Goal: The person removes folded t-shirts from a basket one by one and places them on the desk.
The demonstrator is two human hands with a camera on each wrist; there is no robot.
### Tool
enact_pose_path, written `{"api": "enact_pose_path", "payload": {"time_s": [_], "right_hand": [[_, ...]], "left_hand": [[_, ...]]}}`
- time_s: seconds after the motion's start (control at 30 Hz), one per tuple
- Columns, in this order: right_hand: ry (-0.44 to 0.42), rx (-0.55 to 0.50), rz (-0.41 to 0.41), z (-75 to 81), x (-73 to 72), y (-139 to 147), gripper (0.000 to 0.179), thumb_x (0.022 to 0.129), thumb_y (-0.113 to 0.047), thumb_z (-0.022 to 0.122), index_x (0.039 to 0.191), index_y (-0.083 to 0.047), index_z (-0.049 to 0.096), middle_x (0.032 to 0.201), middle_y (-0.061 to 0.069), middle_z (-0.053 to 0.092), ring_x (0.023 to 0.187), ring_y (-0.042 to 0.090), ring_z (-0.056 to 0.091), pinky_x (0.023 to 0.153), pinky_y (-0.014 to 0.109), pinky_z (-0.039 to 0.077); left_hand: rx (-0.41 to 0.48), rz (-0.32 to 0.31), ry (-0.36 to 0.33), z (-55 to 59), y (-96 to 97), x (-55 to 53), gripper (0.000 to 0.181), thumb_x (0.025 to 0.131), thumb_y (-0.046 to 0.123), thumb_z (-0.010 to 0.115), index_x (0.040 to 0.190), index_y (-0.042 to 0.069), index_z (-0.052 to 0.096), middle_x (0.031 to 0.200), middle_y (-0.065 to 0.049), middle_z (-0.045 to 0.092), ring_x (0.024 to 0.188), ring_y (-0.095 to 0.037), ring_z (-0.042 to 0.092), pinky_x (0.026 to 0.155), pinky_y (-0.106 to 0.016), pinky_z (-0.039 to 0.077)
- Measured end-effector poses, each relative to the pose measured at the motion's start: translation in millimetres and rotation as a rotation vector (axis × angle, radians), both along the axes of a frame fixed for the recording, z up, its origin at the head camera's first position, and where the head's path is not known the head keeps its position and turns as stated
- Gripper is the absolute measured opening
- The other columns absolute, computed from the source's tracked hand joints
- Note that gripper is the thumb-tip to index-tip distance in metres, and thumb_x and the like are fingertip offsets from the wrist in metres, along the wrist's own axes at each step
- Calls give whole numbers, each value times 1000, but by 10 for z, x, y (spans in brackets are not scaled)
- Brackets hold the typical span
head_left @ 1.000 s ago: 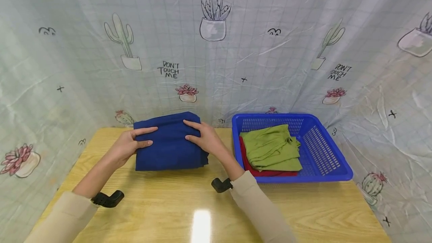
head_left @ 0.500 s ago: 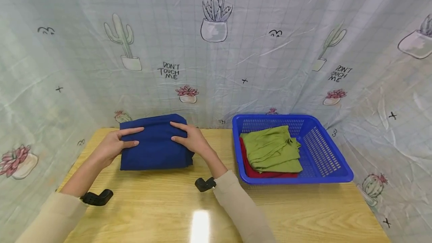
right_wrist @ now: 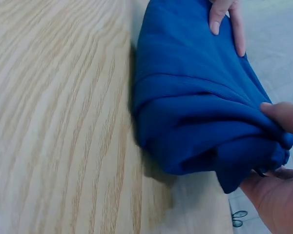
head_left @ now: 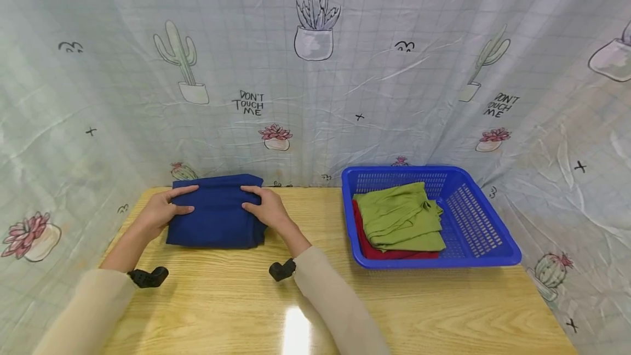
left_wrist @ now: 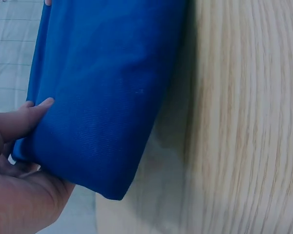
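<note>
A folded dark blue cloth (head_left: pixel 217 215), probably a garment, is at the far left of the table, close to the curtain. My left hand (head_left: pixel 160 210) grips its left end, thumb and index finger on top and the other fingers underneath. At the opposite end, my right hand (head_left: pixel 268 207) holds it the same way. The right wrist view shows several layered folds (right_wrist: pixel 205 131) at that end, with a loose corner hanging down. In the left wrist view the cloth's other end (left_wrist: pixel 102 131) looks smooth. Fingers under the cloth are mostly hidden.
To the right stands a blue plastic basket (head_left: pixel 493 262). A folded green cloth (head_left: pixel 401 218) lies in its left part over a red cloth (head_left: pixel 362 234). The wooden table (head_left: pixel 236 300) ends at a printed curtain (head_left: pixel 315 97) behind.
Both hands have carried the blue cloth leftward across the table, and it now sits slightly lower than before. The basket and its cloths have stayed in place.
</note>
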State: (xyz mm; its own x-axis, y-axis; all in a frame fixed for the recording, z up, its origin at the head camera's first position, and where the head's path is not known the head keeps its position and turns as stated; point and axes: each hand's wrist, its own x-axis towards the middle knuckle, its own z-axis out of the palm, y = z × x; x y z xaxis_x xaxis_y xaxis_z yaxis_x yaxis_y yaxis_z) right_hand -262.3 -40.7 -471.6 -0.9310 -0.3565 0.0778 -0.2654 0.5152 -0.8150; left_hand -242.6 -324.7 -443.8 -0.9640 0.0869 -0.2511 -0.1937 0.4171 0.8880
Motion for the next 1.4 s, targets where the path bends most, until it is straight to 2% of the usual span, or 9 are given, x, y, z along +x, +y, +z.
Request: {"api": "enact_pose_path", "payload": {"time_s": [0.23,0.27,0.33,0.47,0.57,0.7,1.17,1.3,1.4], "right_hand": [[59,53,-105,-38,-101,-86,44,98,-19,70,141,-25,64,142,5,61,129,23,57,100,31,50],[61,65,-121,-58,-114,-98,44,98,-18,71,140,-25,64,141,6,61,122,24,62,92,29,53],[64,109,-148,-105,-133,-120,43,97,-17,71,140,-23,65,139,8,62,106,26,67,76,26,52],[68,194,-164,-217,-147,-161,43,96,-17,71,139,-22,65,134,9,65,98,25,67,64,23,47],[83,234,-164,-261,-159,-179,44,97,-18,71,140,-22,64,129,9,65,113,23,63,73,21,51],[71,257,-171,-262,-192,-181,45,97,-19,70,141,-23,63,131,10,64,119,24,62,83,24,54],[-11,238,-186,-278,-159,-166,44,98,-17,69,141,-20,64,140,11,60,132,27,54,103,35,50],[6,243,-187,-300,-152,-163,43,101,-23,65,144,-23,61,144,14,56,133,31,53,105,38,49],[-8,330,-190,-243,-103,-133,48,103,-32,62,150,-26,54,147,15,53,138,33,47,109,41,43]], "left_hand": [[-36,34,-6,-132,43,-159,67,97,-3,61,158,10,38,167,-25,2,46,-14,24,47,-30,30],[-57,33,0,-157,54,-183,66,97,-4,61,158,10,39,167,-26,3,49,-18,37,50,-29,33],[-97,34,7,-212,84,-223,63,97,-6,60,156,8,41,167,-27,4,73,-30,59,58,-27,39],[-113,67,-1,-319,144,-262,64,95,-14,55,155,5,43,166,-29,1,107,-36,62,70,-27,42],[-76,111,-7,-369,176,-276,66,93,-18,52,155,5,42,166,-29,0,61,-14,52,59,-27,37],[-55,126,2,-366,224,-280,67,93,-19,50,155,4,41,166,-30,1,48,-7,33,54,-27,33],[-112,100,-18,-418,277,-357,65,92,-19,50,153,0,43,164,-33,3,55,-7,40,57,-26,38],[-173,83,19,-402,321,-342,65,92,-18,48,154,-1,41,163,-35,9,75,-20,56,67,-32,43],[-339,59,105,-386,410,-303,61,91,-12,54,151,-3,44,156,-40,23,107,-45,55,92,-49,40]]}}
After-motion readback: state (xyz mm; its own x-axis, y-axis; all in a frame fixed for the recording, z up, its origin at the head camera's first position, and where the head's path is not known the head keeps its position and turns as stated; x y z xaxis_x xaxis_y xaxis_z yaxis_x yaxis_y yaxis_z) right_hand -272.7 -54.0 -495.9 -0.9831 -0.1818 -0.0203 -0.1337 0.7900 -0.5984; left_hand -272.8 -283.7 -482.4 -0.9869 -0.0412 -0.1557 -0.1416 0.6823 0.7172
